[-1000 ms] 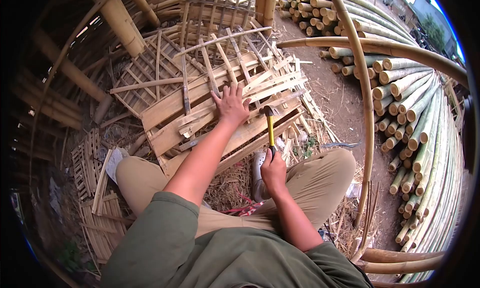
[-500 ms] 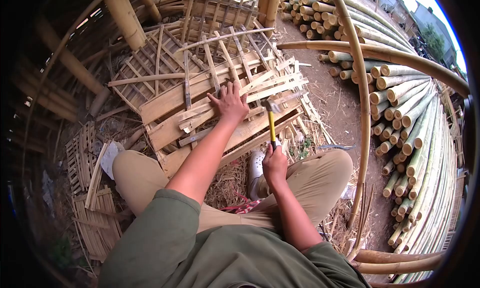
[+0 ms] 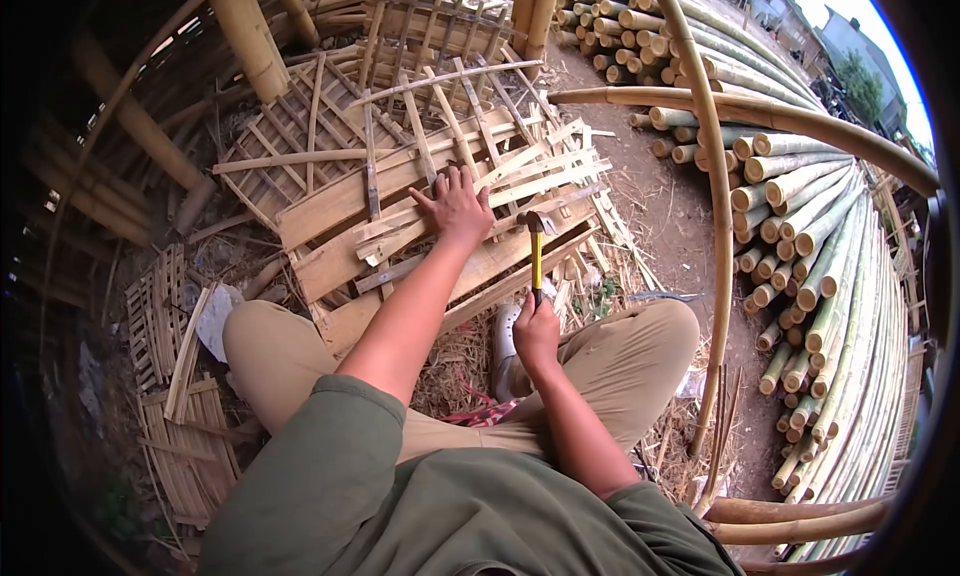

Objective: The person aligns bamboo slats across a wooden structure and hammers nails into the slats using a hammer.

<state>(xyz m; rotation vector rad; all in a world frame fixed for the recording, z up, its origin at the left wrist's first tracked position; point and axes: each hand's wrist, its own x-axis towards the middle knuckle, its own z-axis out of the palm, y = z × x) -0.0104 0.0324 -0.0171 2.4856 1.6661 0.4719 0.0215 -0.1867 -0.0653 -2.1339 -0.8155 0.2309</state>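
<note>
My left hand (image 3: pixel 460 208) lies with its fingers spread across pale bamboo slats (image 3: pixel 540 179), pressing on them. These slats rest over wide wooden boards (image 3: pixel 325 269). My right hand (image 3: pixel 537 331) is wrapped round the dark lower handle of a hammer (image 3: pixel 537 256) with a yellow and black shaft. The hammer's metal head is at the slats and boards, just right of my left hand; whether it touches them I cannot tell. Long thin strips (image 3: pixel 420 131) cross the slats and reach away from me.
Lattice bamboo panels (image 3: pixel 270 146) lie stacked beyond the boards. Cut bamboo poles (image 3: pixel 800 206) are piled on the right, behind a bent bamboo rail (image 3: pixel 715 176). Smaller slatted panels (image 3: pixel 190 436) lie at left. A light clog (image 3: pixel 506 341) shows below the boards.
The hammer has moved slightly left and its head, blurred before, is now sharp. My right hand has shifted a little left and down. My left hand stays on the slats.
</note>
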